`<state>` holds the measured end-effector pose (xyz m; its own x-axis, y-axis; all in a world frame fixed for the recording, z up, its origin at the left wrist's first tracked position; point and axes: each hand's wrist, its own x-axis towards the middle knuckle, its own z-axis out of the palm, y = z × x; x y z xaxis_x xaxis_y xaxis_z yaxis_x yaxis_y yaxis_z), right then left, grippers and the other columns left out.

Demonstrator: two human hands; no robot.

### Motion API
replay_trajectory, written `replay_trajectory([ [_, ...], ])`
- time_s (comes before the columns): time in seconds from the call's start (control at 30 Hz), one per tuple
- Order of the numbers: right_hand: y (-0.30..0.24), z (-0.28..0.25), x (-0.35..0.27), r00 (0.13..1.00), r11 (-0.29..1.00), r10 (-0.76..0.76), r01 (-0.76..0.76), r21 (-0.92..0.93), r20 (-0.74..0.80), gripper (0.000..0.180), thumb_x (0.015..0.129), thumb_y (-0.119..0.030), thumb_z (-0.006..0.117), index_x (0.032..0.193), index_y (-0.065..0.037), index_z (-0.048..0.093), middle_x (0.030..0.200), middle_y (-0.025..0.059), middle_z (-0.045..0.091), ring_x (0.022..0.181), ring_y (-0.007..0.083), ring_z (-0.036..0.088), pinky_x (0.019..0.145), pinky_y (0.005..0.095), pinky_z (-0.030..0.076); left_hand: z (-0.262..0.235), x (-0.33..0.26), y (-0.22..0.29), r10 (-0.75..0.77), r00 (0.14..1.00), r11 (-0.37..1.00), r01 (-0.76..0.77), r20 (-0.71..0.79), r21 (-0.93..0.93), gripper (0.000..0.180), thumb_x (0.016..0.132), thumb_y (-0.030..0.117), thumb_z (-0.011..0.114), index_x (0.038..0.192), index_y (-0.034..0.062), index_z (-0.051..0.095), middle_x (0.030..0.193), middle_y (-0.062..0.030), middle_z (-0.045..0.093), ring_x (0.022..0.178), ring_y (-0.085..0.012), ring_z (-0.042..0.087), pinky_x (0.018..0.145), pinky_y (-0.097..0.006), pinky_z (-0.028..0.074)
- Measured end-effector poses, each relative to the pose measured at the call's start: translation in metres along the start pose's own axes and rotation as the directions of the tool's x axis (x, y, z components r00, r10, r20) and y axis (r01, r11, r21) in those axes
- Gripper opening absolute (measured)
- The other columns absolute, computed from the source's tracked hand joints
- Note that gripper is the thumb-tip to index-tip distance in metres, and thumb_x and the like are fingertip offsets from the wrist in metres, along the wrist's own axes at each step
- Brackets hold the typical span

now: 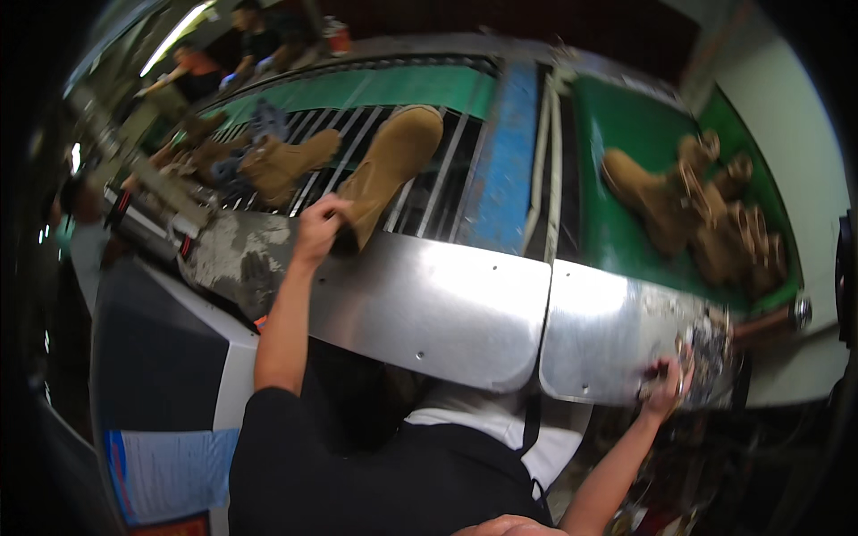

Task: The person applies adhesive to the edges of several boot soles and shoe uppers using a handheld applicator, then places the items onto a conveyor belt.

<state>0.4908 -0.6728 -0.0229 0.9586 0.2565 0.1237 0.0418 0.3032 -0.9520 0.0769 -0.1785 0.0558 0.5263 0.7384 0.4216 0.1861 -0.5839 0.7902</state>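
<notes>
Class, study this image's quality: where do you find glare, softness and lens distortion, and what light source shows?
In the head view, glare whitens patches of the left metal plate and right metal plate; in the head view, the right hand and far worker in orange look soft; the head view bends straight edges and blackens at its corners; the head view's upper left shows a bright tube lamp.

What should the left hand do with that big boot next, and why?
Perhaps the left hand could gently settle the boot on the metal bars: it grips the boot near its top, the boot is over the bars, and another tan boot lies there to its left.
</notes>
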Motion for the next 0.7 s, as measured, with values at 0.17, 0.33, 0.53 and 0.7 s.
replay_trajectory([
  [0.17,-0.013,-0.003,-0.004,1.0,1.0,-0.006,0.006,-0.017,-0.025,0.051,0.087,-0.013,0.057,0.136,-0.002,0.046,0.078,0.005,0.057,0.067,0.0135,0.055,0.06,0.0292,0.051,0.024,-0.055,0.083,0.028,0.734,0.908,-0.303,0.678,0.29,0.031,0.067,-0.001,0.072,0.095,0.012,0.073,0.088,-0.0054,0.065,0.084,-0.0265,0.062,0.077,-0.035,0.051],
  [0.33,-0.015,0.002,-0.003,1.0,1.0,-0.004,0.004,0.022,-0.005,0.051,0.087,-0.015,0.059,0.134,0.001,0.046,0.08,0.0071,0.059,0.068,0.0144,0.057,0.061,0.0281,0.051,0.065,-0.049,0.187,0.157,0.562,0.926,-0.369,0.812,0.076,0.064,0.072,0.024,0.082,0.129,0.0086,0.056,0.124,-0.0125,0.06,0.116,-0.0312,0.056,0.099,-0.039,0.046],
  [0.53,-0.008,-0.001,0.0,0.996,0.996,-0.086,0.086,-0.035,0.007,0.049,0.089,-0.017,0.058,0.133,0.001,0.047,0.079,0.0051,0.06,0.067,0.0127,0.057,0.061,0.0248,0.048,0.176,-0.02,0.188,0.192,0.578,0.608,-0.705,0.793,0.366,0.067,0.064,0.037,0.085,0.116,0.0049,0.058,0.116,-0.012,0.06,0.11,-0.0309,0.056,0.095,-0.04,0.045],
  [0.7,-0.012,0.002,-0.004,0.994,0.994,-0.103,0.104,0.015,-0.04,0.047,0.088,-0.011,0.057,0.131,0.006,0.046,0.083,0.0068,0.061,0.071,0.0135,0.059,0.068,0.0262,0.051,0.171,-0.024,0.175,0.364,0.628,0.713,-0.663,0.688,0.227,0.06,0.059,0.03,0.089,0.105,0.0051,0.06,0.098,-0.013,0.063,0.091,-0.0326,0.061,0.082,-0.039,0.05],
])
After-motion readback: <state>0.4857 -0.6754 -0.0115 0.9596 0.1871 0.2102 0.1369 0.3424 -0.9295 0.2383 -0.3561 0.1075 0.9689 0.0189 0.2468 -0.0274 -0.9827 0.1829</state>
